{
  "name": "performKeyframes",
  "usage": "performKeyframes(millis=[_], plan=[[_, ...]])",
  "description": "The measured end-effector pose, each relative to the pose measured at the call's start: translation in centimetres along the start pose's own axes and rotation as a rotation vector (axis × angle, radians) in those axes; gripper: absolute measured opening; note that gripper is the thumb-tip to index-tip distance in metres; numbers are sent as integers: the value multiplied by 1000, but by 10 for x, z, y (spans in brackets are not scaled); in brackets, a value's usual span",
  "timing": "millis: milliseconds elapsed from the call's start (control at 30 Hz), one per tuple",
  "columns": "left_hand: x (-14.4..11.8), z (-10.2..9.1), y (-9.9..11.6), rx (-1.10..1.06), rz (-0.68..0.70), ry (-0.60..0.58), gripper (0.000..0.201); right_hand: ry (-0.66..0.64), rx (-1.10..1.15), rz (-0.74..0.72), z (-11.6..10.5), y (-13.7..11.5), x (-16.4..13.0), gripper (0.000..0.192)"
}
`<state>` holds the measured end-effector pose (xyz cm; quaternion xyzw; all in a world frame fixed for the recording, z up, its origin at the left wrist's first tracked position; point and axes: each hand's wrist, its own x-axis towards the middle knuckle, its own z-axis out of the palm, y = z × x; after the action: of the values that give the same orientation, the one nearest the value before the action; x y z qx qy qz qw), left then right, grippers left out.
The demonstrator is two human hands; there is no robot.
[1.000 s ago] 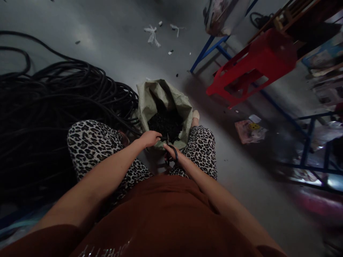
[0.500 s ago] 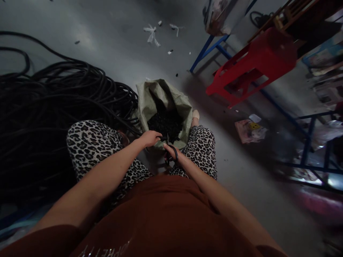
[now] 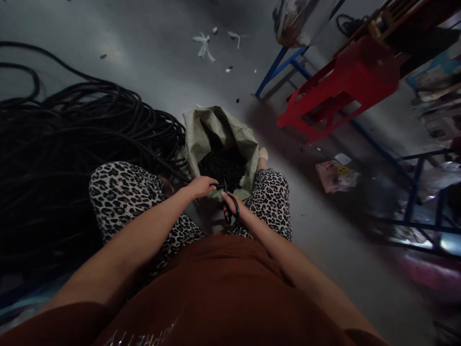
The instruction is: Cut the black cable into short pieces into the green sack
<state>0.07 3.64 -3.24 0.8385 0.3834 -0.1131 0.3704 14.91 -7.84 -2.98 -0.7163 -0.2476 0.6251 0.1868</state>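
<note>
Because the tip of the black, round, rubber-looking hose (image 3: 219, 186) pokes out just beside the metal-bladed scissors with black looped handles (image 3: 236, 205), the likeliest mishap is a nick to the fingers. With twelve o'clock at the top of the view, the two come near each other at the six o'clock side of the pale green woven-plastic sack (image 3: 194, 137). The left hand (image 3: 202, 186), at seven o'clock, has its grip pinched together on the hose close behind that tip; the right hand (image 3: 230, 202) has its grip wrapped around the handles, blades pointing towards twelve. How far those blades stand apart, I cannot tell. If one slid off the rounded surface, or the left grip crept nearer, skin could land in the bite. The hose appears to lead back to the large, tangled heap of black hose coils (image 3: 108, 108) at nine to ten o'clock, so a snag there might tug the tip off line. Small black pieces (image 3: 223, 166) lie inside the sack; its limp, creased rim could fold inward and let one bounce onto the smooth grey floor (image 3: 154, 62). Dim light would make any slip harder to spot.
</note>
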Motion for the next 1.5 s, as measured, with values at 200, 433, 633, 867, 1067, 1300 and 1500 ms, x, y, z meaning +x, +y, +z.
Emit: performKeyframes(millis=[200,433,633,867,1067,1300,1500], plan=[[-4,-9,-8,127,-40,32,37,80,76,24,-4,-4,-2,36],[-8,-13,-9,196,-14,0,33,102,54,35,-4,-2,1,33],[-5,-11,-9,152,-67,-8,33,121,17,17,-4,-3,0,30],[-4,-10,-10,139,-108,-14,34,167,5,-2,-6,-1,3,33],[-4,-10,-10,140,-142,4,36,178,74,57,-7,8,11,33],[-3,-11,-8,120,-161,19,36,164,190,127,-7,1,5,31],[-1,-10,-8,75,-143,57,37,22,215,118,-7,-3,-1,42]])
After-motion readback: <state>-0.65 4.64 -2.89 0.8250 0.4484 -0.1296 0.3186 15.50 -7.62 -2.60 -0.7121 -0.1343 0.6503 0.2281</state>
